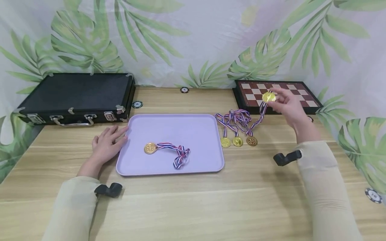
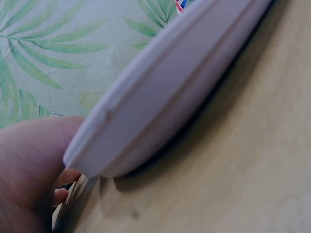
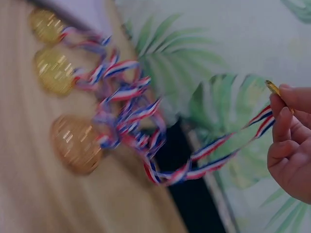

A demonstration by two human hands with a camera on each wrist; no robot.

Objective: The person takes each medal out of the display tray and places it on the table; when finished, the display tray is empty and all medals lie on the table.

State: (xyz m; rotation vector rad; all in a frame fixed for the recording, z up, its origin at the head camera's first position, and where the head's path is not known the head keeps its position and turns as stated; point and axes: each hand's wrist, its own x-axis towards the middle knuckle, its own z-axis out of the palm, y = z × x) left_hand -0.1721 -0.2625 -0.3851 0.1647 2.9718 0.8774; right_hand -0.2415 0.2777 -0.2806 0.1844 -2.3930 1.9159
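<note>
Between thumb and fingers, my right hand [image 1: 287, 103] pinches a gold medal [image 1: 269, 97], raised in front of the chessboard. Its striped ribbon [image 3: 214, 150] slants down to a heap of tangled ribbons [image 1: 240, 117] on the table. Two gold medals [image 1: 225, 142] and a bronze-coloured medal [image 3: 77, 144] lie at the near side of that heap. My left hand [image 1: 109, 144] rests at the left edge of the lilac tray [image 1: 172, 125], fingers extended. On the tray lies another medal [image 1: 150, 148] with its red, white and blue ribbon [image 1: 181, 154] bunched to the right.
A black case [image 1: 78, 93] stands at the back left. The chessboard [image 1: 250, 93] sits at the back right, behind the ribbons. Poker chips lie about: one chip [image 1: 137, 104] beside the case, another [image 1: 184, 90] at the back edge, a third [image 1: 373, 195] at far right.
</note>
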